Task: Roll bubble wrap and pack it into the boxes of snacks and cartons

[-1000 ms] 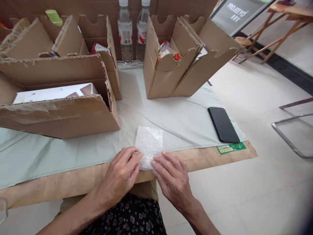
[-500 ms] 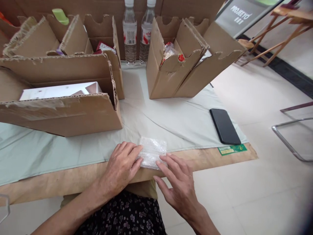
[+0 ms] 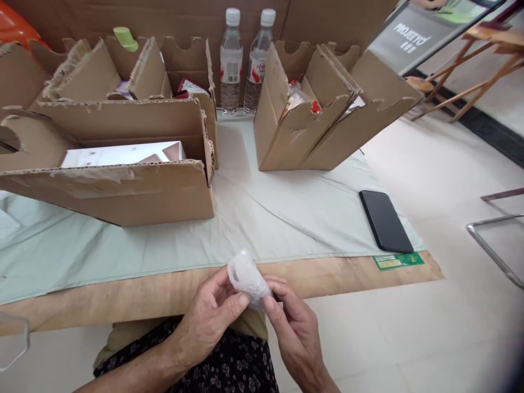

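A small piece of clear bubble wrap [image 3: 248, 277], curled over on itself, is held up at the table's front edge. My left hand [image 3: 216, 305] pinches its left side between thumb and fingers. On the other side, my right hand [image 3: 292, 319] grips the lower right corner, thumb in front. Some fingertips of both hands are hidden behind the wrap. Beyond my left hand stands an open cardboard box [image 3: 164, 196] with a white box [image 3: 123, 154] inside.
Two water bottles [image 3: 231, 65] stand at the back between cardboard compartments. On the right, another divided cardboard box [image 3: 286, 142] holds red and clear packets. A black phone [image 3: 386, 221] lies near the right edge, beside a green card [image 3: 398, 261]. Pale cloth [image 3: 282, 218] covers much of the wooden table.
The bubble wrap lay flat on the table edge under my fingers. Now both hands have lifted it towards me, and it is curled between them. The view has shifted slightly.
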{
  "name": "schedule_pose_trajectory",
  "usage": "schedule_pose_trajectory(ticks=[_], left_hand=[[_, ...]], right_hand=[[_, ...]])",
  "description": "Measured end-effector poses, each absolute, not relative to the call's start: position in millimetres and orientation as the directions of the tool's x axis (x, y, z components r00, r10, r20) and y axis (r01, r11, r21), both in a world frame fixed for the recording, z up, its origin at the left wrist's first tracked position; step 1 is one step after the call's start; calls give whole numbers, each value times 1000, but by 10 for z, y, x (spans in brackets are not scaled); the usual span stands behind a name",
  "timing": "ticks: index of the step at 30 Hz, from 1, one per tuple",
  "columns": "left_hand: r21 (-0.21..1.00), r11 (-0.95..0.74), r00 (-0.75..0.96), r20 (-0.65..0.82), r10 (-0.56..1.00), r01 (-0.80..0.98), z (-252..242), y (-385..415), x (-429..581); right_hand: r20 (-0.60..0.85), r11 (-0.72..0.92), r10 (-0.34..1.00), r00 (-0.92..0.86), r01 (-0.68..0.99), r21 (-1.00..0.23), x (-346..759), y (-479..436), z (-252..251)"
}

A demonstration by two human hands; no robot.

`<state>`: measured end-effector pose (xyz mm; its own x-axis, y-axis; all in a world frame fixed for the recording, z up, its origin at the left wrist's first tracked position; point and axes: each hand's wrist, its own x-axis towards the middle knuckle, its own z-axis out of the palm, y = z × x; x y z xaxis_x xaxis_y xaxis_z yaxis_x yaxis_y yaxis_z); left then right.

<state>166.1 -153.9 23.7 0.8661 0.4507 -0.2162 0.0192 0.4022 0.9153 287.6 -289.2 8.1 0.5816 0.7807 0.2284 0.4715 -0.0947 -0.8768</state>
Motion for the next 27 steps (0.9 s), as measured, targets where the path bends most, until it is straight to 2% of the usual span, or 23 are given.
schedule_pose_trajectory(ticks=[2,5,7,9,12,15,18,23,25,27], left_hand=[[942,335,840,-184,510,3,237,-1553,1643],[994,88,854,-97,511,61,331,-1507,1570],[993,-100,901,-16,434,66,440,-1451,1539],[980,-193,944,25,328,41,540,-1402,1533],[992,-102,968,-41,247,68,592,-1364,1525],[982,49,947,-188,262,181,524,-1343,1477],[968,31,927,-246,282,248,459,-1292,1409],[989,-73,911,-85,404,125,512,-1068,1291],[996,-66,891,-30,453,67,494,-951,1213],[998,-61,861,15,508,19,404,-849,1118]], right_hand=[[266,-121,777,570,551,-825,2906,-2926,123],[258,-120,832,491,613,-781,3045,-2998,268],[211,-74,903,373,620,-781,3130,-3007,391],[193,-22,950,244,671,-741,3168,-2957,488],[257,85,957,133,719,-690,3150,-2804,545],[344,147,923,171,670,-728,3124,-2648,559],[348,178,926,147,644,-744,3142,-2520,660],[223,160,975,-8,726,-669,3223,-2265,1090],[239,178,971,-31,758,-627,3282,-2153,1316],[327,178,945,25,797,-577,3369,-2041,1559]])
